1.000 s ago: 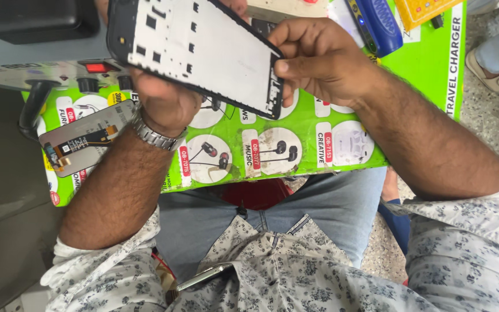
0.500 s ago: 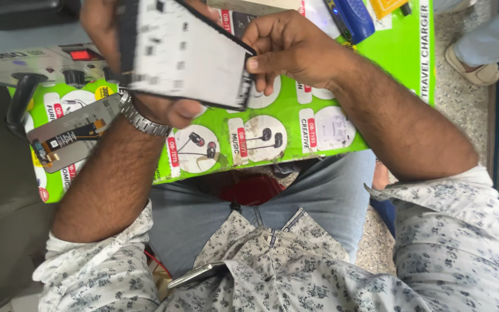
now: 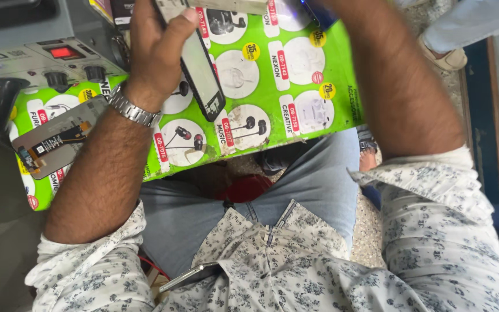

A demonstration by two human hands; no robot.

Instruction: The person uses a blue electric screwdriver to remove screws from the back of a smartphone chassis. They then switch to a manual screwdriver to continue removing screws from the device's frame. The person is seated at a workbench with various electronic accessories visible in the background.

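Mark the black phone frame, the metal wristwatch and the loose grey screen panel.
black phone frame (image 3: pixel 203 81), head view, lower glass face
metal wristwatch (image 3: pixel 129 107), head view, link band
loose grey screen panel (image 3: pixel 47 144), head view, back side

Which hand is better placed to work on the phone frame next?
Probably the right: the left hand already grips the phone frame above the green mat, so it seems occupied steadying it. The right hand is out of view past the top edge.

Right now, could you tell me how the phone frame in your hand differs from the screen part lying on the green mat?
The phone frame is held up on edge in the left hand; the screen part lies flat, untouched. The frame has a black rim, while the screen part is grey with an orange ribbon cable. Both are flat, phone-sized rectangles.
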